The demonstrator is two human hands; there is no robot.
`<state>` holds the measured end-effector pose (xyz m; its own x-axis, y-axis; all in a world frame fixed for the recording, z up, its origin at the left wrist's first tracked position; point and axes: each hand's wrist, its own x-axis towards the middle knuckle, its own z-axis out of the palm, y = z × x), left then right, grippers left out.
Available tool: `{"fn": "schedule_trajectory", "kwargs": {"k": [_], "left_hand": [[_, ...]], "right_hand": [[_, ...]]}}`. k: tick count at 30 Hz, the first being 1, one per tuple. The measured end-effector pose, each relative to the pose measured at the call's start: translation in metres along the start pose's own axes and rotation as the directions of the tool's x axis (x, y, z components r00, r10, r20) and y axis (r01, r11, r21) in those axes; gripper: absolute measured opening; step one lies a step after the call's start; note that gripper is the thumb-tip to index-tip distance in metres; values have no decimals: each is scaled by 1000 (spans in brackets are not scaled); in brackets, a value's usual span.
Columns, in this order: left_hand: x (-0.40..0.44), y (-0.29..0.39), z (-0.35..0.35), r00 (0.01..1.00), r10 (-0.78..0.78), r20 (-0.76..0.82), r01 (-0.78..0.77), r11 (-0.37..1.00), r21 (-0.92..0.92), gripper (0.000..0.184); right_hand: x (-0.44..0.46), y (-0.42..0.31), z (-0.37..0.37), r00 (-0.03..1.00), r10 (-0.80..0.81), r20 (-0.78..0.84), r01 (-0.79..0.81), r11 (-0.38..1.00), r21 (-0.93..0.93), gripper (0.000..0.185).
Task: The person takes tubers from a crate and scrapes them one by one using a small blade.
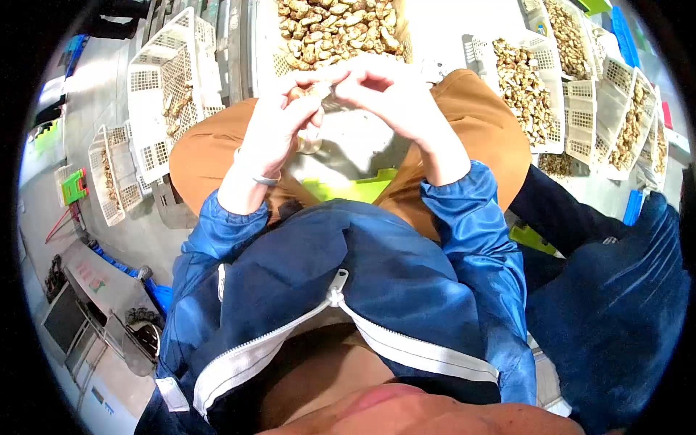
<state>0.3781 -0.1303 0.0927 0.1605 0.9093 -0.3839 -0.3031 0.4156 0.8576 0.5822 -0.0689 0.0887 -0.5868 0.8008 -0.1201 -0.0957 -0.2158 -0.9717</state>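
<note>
Both hands are raised over my lap, just in front of a white crate (263, 43) heaped with brown-and-cream mushroom-like pieces (341, 32). My left hand (272, 134) is closed, with a small piece of that brown kind (297, 93) between thumb and fingers. Close beside it, my right hand (395, 94) has its fingers pinched together near the tip of the held piece. Whatever those right fingers grip is too small and overexposed to make out. Below my left hand, a roundish translucent thing (310, 141) shows partly, its kind unclear.
White mesh crates stand left (156, 101) and right (554, 116), several holding similar pieces. A lime-green object (348, 188) lies between my knees. Close on my right is another person's dark blue clothing (616, 312). Metal equipment (94, 319) is at the lower left.
</note>
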Motion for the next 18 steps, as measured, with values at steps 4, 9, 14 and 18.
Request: {"fn": "schedule_trajectory", "kwargs": {"k": [4,9,14,18], "left_hand": [[10,6,-1,995,-94,-36,86,980,-179,29],[7,10,8,993,-95,-67,83,984,-158,24],[6,-1,1,998,-61,-11,56,959,-276,25],[0,-1,-16,954,-291,78,300,893,-335,26]], "right_hand": [[16,14,0,990,-141,6,140,989,55,7],[9,1,1,1000,16,-4,-16,999,50,7],[14,21,2,977,-209,28,207,976,65,12],[9,22,-7,1000,28,-7,-28,999,25,14]]}}
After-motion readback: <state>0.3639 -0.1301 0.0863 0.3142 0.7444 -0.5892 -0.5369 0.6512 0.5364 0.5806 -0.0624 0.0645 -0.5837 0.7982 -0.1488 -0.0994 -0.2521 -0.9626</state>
